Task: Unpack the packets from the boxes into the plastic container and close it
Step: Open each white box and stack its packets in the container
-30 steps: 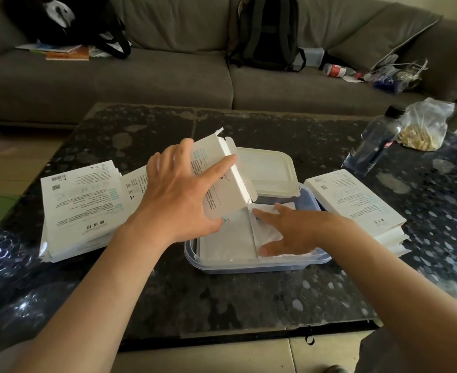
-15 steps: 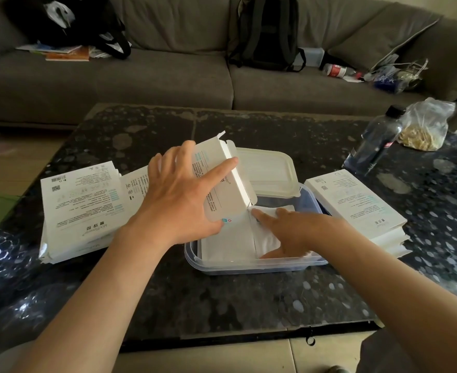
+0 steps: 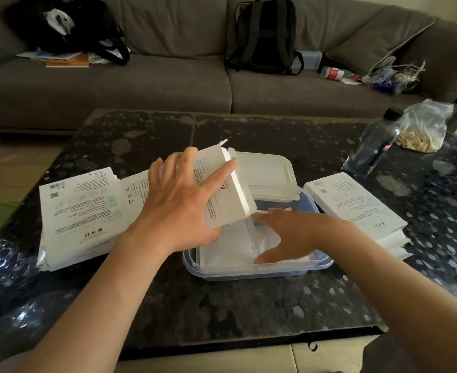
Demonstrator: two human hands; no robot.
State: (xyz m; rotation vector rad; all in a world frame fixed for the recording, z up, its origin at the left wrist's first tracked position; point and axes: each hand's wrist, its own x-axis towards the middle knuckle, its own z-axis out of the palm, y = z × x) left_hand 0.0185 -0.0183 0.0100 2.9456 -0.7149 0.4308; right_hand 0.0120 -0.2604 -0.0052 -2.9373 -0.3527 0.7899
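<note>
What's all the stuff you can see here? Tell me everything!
plastic container: one, clear bluish, table centre
open box: one, white, tilted above the container
lid: one, whitish, resting on the container's far rim
packets: at least two, white, inside the container
left stack: count unclear, white printed, table left
right boxes: count unclear, white, stacked at table right
bottle: one, dark, black cap, table far right
plastic bag: one, clear, yellowish contents, beside the bottle
table: one, dark speckled, in front
sofa: one, grey, behind the table
backpack: one, dark, on the sofa
black bag: one, black, sofa's left end
left hand: one, grips the open box
right hand: one, rests on a packet in the container
</note>
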